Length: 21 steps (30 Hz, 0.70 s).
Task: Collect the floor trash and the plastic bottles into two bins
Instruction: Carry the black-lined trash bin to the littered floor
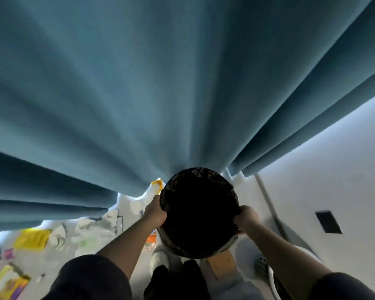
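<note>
A round bin [204,180] lined with a black bag sits below me at the foot of a teal curtain. My left hand [155,210] grips its left rim and my right hand [246,217] grips its right rim. The inside of the bin is dark, so its contents are hidden. Floor trash lies to the left: a yellow wrapper [31,239], a yellow and purple package [8,284], white crumpled pieces [100,226], and an orange packet [151,238] just left of the bin. No bottle is plainly visible.
The teal curtain [139,94] fills most of the view and hangs over the bin's far side. A white wall [333,169] with a dark vent [328,221] stands at the right. A cardboard piece [222,264] and a white rounded object [268,271] lie near my feet.
</note>
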{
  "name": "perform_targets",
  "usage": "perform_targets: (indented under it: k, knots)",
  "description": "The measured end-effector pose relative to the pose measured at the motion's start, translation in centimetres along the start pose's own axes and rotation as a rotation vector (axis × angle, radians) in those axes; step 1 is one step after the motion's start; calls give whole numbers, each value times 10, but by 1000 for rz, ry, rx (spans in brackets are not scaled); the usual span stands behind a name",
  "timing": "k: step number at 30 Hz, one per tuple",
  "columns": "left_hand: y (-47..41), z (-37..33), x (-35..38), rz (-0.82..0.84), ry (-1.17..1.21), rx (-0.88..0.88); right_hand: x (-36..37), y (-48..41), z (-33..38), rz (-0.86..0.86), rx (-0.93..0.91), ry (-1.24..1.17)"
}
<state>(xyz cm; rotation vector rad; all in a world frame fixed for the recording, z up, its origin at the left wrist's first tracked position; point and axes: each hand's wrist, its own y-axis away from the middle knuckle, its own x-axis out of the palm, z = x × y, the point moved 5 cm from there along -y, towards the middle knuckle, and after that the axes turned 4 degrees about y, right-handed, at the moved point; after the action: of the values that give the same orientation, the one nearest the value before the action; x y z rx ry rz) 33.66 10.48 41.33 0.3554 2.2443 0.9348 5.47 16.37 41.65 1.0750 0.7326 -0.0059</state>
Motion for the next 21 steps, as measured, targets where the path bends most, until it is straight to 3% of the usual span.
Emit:
perform_targets:
  k: [6,12,21]
  knots:
    - [55,143,-74,-185,255,-245,103,31,105,89,-259,379]
    - [119,291,-117,-425,449,-429,243,80,180,167,-455,601]
    - [171,436,-103,-628,574,-729,409,96,190,354,-518,715]
